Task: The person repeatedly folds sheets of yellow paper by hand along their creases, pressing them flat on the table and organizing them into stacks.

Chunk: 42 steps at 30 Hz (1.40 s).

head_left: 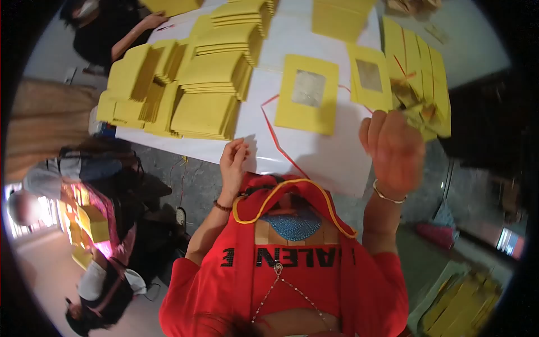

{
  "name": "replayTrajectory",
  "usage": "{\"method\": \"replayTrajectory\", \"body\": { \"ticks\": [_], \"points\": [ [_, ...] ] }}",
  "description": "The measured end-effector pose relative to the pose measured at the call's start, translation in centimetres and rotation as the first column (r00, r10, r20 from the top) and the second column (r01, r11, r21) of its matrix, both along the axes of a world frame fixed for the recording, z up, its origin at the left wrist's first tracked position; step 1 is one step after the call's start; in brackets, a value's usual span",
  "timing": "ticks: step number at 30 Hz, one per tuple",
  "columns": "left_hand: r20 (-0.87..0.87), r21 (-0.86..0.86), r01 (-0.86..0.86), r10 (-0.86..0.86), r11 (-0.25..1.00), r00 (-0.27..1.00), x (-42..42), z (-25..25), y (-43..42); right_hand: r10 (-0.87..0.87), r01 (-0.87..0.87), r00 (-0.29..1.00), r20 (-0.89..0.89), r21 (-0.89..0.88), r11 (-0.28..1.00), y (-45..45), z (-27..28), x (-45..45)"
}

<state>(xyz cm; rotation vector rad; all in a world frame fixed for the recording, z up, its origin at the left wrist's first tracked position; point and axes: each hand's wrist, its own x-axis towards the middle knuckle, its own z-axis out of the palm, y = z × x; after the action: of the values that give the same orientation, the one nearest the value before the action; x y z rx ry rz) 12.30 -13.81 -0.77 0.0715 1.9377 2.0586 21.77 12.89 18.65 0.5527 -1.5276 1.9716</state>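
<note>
A yellow envelope (285, 115) with a pale rectangular window lies flat on the white table (342, 160) in front of me. My left hand (234, 160) is at the table's near edge, its fingers curled together; whether they hold anything is too small to tell. Raised over the right part of the table, my right hand (393, 149) is closed and blurred, near a red ribbon (274, 135) that passes under the envelope. Another windowed envelope (356, 62) lies just beyond that hand.
Stacks of yellow envelopes (205, 115) fill the table's left side. More yellow pieces (435, 84) lie at the right edge. A person's arm (132, 42) reaches in at the far left. Another person (106, 292) is at the lower left. Yellow bundles (463, 306) sit at the lower right.
</note>
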Motion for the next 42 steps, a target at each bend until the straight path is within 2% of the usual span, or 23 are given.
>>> {"method": "replayTrajectory", "body": {
  "ticks": [1,2,3,6,7,9,15,17,20,22,23,24,25,27,29,30,32,34,36,37,39,40,42],
  "points": [
    [-0.021,-0.047,0.08,-0.081,0.996,0.996,-0.5,0.2,1.1,0.002,-0.004,0.995,-0.102,-0.022,1.0,-2.5,3.0,0.3],
    [-0.059,-0.089,0.124,-0.129,0.988,0.99,-1.2,-0.6,2.3,0.433,-0.413,0.889,-0.15,0.148,0.899,-1.5,5.5,0.1],
    [-0.103,-0.125,0.161,-0.174,0.979,0.979,-1.7,-1.4,3.4,0.219,-0.208,0.958,-0.187,0.075,0.975,-4.7,7.9,0.6],
    [-0.309,-0.342,0.292,-0.4,0.893,0.863,-3.0,0.9,6.5,0.189,-0.177,0.964,-0.187,0.081,0.981,-4.4,7.8,0.3],
    [-0.301,-0.359,0.309,-0.423,0.881,0.855,-3.4,0.7,7.1,0.189,-0.177,0.964,-0.188,0.082,0.981,-4.3,7.8,0.1],
    [-0.49,-0.398,0.263,-0.445,0.879,0.749,-4.2,0.4,8.3,0.186,-0.173,0.964,-0.192,0.078,0.982,-3.9,7.7,-0.1],
    [-0.447,-0.392,0.249,-0.42,0.886,0.79,-5.3,-1.2,9.7,0.203,-0.194,0.961,-0.187,0.063,0.979,-2.3,7.0,-1.0],
    [-0.249,-0.379,0.306,-0.415,0.873,0.875,-5.9,-2.2,9.6,0.222,-0.216,0.958,-0.181,0.055,0.975,-1.7,6.6,-1.2],
    [-0.292,-0.374,0.306,-0.424,0.875,0.857,-6.1,-2.2,9.9,0.273,-0.27,0.944,-0.187,0.044,0.962,-0.7,5.9,-1.3],
    [-0.205,-0.262,0.336,-0.393,0.905,0.896,-6.3,-2.6,10.1,0.322,-0.317,0.926,-0.197,0.056,0.947,-0.1,5.2,-1.3],
    [-0.183,-0.225,0.344,-0.386,0.912,0.904,-6.4,-2.2,10.2,-0.043,0.041,0.979,0.201,0.015,0.999,0.5,2.2,-0.5],
    [-0.195,-0.222,0.347,-0.39,0.911,0.9,-6.9,-2.9,10.2,-0.04,0.041,0.948,0.316,0.005,0.999,2.5,-1.3,-1.3],
    [-0.205,-0.212,0.332,-0.374,0.919,0.905,-7.2,-2.4,10.5,-0.245,0.191,0.802,0.545,0.154,0.969,3.1,-4.9,-2.2],
    [-0.148,-0.316,0.364,-0.425,0.876,0.893,-7.1,-1.2,10.9,-0.458,0.4,0.515,0.725,0.269,0.876,3.3,-12.6,-3.2],
    [-0.234,-0.326,0.324,-0.408,0.888,0.882,-7.7,-2.7,11.5,-0.713,0.421,0.381,0.589,0.576,0.701,4.2,-21.1,-3.3],
    [-0.271,-0.338,0.306,-0.404,0.89,0.874,-7.9,-2.8,11.9,-0.732,0.347,0.304,0.61,0.644,0.681,3.7,-21.2,-3.5],
    [-0.367,-0.334,0.259,-0.378,0.906,0.85,-8.0,-3.0,12.5,-0.674,0.341,0.277,0.685,0.586,0.735,3.1,-21.5,-3.8],
    [-0.325,-0.38,0.248,-0.379,0.891,0.866,-7.6,-2.0,13.1,-0.61,0.339,0.239,0.756,0.523,0.782,2.2,-20.1,-4.2],
    [-0.312,-0.412,0.209,-0.353,0.887,0.882,-7.7,-3.9,13.4,-0.476,0.39,0.323,0.818,0.343,0.854,1.6,-18.9,-4.6],
    [-0.315,-0.413,0.206,-0.351,0.887,0.882,-7.6,-4.8,13.5,-0.476,0.389,0.327,0.817,0.343,0.855,1.9,-19.4,-4.8],
    [-0.348,-0.409,0.082,-0.238,0.909,0.907,-7.2,-5.8,13.8,-0.594,0.321,0.279,0.755,0.509,0.798,2.4,-20.6,-5.1],
    [-0.302,-0.366,0.11,-0.23,0.924,0.925,-7.2,-5.9,13.8,-0.59,0.318,0.284,0.756,0.507,0.801,2.7,-20.9,-5.2],
    [-0.269,-0.404,0.137,-0.261,0.904,0.927,-7.2,-5.6,13.6,-0.737,0.254,0.249,0.628,0.692,0.676,2.9,-21.6,-5.0]
  ]
}}
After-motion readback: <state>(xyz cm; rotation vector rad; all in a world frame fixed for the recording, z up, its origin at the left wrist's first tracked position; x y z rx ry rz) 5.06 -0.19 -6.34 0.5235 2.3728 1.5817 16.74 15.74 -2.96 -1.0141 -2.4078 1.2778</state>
